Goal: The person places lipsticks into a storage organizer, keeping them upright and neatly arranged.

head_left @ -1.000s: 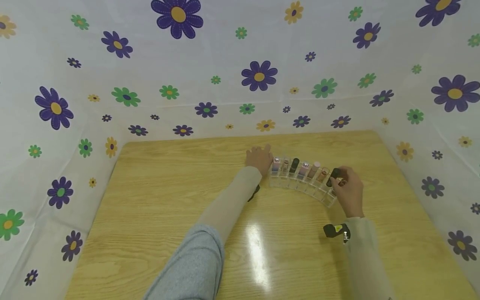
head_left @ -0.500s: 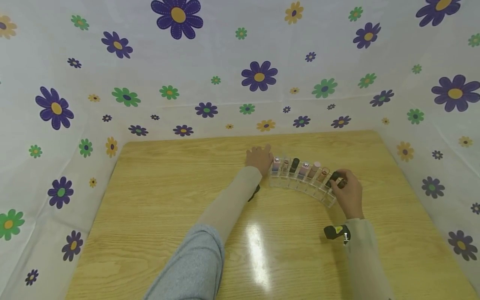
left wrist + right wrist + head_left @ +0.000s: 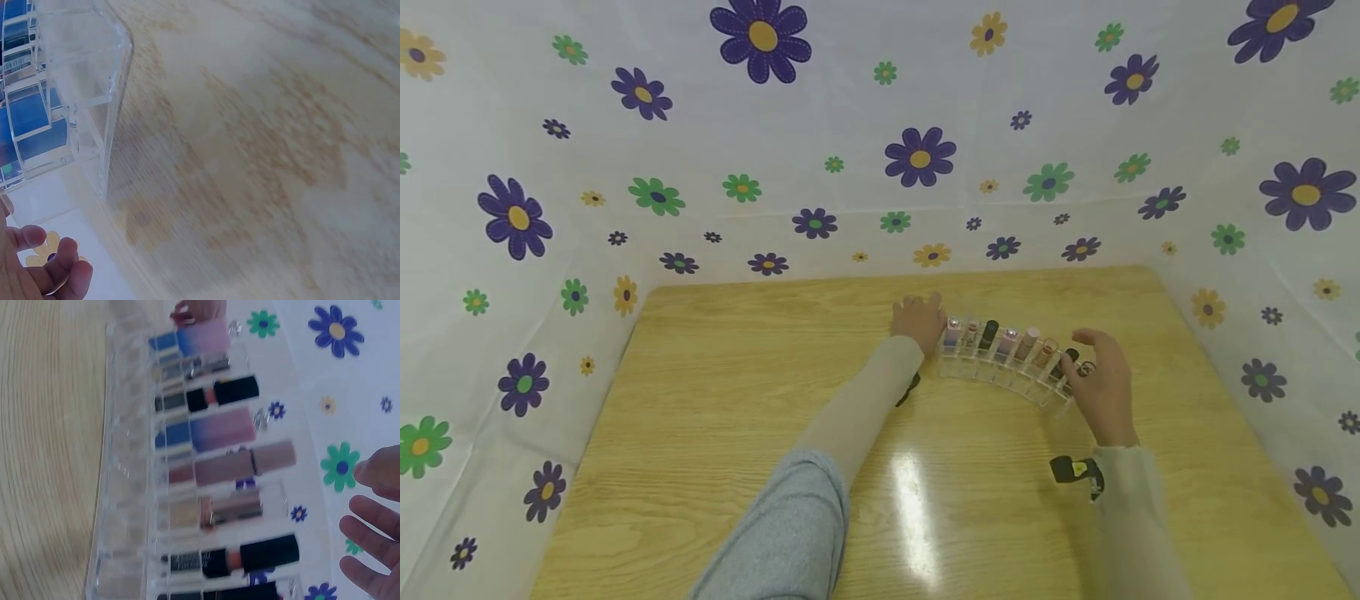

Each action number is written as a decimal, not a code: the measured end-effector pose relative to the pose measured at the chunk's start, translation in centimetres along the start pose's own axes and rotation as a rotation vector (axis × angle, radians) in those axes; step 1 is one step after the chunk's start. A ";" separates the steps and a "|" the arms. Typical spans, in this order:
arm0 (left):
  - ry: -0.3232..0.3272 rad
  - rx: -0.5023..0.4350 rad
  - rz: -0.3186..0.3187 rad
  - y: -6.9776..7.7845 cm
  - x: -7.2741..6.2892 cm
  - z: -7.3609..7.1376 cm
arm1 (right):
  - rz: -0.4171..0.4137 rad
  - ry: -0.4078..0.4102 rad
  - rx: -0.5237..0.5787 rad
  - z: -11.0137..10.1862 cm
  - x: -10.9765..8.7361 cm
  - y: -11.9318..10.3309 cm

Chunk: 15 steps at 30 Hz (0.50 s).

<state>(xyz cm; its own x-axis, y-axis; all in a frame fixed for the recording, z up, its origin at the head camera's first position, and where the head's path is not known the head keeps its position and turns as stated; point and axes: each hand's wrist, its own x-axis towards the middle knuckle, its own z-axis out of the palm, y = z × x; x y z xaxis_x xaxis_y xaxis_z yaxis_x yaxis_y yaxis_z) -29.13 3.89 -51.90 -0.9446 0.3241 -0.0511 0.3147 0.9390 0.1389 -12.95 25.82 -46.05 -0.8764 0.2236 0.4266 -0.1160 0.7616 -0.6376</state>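
Observation:
A curved, clear acrylic lipstick stand (image 3: 992,367) sits on the table, its back row holding several lipsticks side by side. Among them are blue-to-pink tubes (image 3: 222,431), a mauve tube (image 3: 219,470) and black lipsticks (image 3: 269,553). My left hand (image 3: 917,320) is at the stand's left end, fingers loosely bent; the left wrist view shows its fingertips just below the clear end wall (image 3: 87,62). Beside the right end, my right hand (image 3: 1105,385) has its fingers spread and nothing between them. In the right wrist view they are apart from the tubes.
The stand's front row of slots (image 3: 122,506) holds no lipsticks. Light wood-grain table (image 3: 737,400) surrounds the stand. A white cloth (image 3: 820,108) printed with flowers rises behind the table and along both sides.
My right hand has let go of the black lipstick near the stand's right end and drawn slightly back, fingers opening. The lipstick sits lower in its slot. My left hand stays put.

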 end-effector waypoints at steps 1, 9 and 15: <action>0.004 -0.006 -0.002 0.0 0.1 0.1 | -0.026 0.011 -0.005 0.0 -0.1 -0.5; 0.034 -0.009 0.010 -0.5 0.2 0.6 | -0.153 -0.017 0.016 2.3 -1.0 -2.5; 0.012 -0.047 0.010 -0.8 -0.5 0.4 | -0.262 -0.131 -0.060 5.1 -2.4 -3.0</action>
